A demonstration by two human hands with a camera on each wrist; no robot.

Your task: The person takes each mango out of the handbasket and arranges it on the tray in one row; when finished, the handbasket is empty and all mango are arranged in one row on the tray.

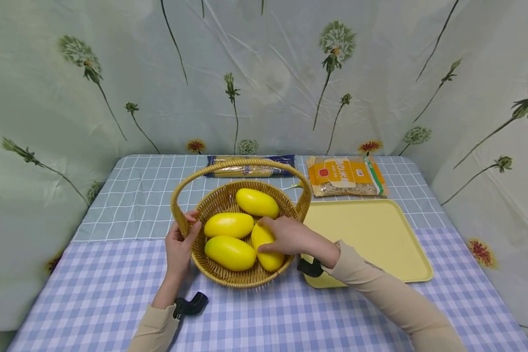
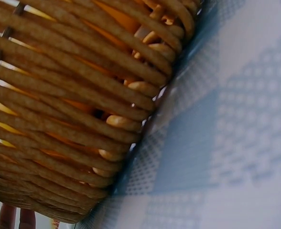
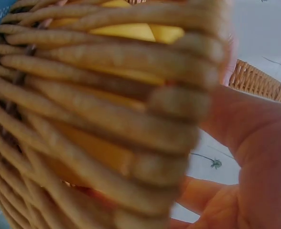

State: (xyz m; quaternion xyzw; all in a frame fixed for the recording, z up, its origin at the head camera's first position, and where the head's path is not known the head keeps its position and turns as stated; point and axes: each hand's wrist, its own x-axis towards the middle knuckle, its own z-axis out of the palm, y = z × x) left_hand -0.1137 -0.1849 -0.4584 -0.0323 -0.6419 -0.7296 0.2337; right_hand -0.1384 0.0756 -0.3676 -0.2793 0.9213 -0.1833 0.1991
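A wicker basket (image 1: 239, 282) with a tall arched handle stands in the middle of the table and contains several yellow mangoes (image 1: 229, 225). At its left side my left hand (image 1: 179, 252) holds the rim by the foot of the handle. In the left wrist view the basket's woven wall (image 2: 73, 95) fills much of the picture, with two fingertips (image 2: 27, 218) at the bottom. My right hand (image 1: 290, 238) reaches inside and grips the rightmost mango (image 1: 270, 261), fingers and thumb on either side. Basket weave partly hides that hand (image 3: 264, 152) in the right wrist view.
A pale yellow tray (image 1: 369, 239) lies right of the basket, beneath the right forearm. Behind stand a pack of spaghetti (image 1: 222, 171) and an orange-and-clear food bag (image 1: 345, 176). Checked cloths (image 1: 92, 283) cover the table, and a flowered curtain (image 1: 273, 88) surrounds it.
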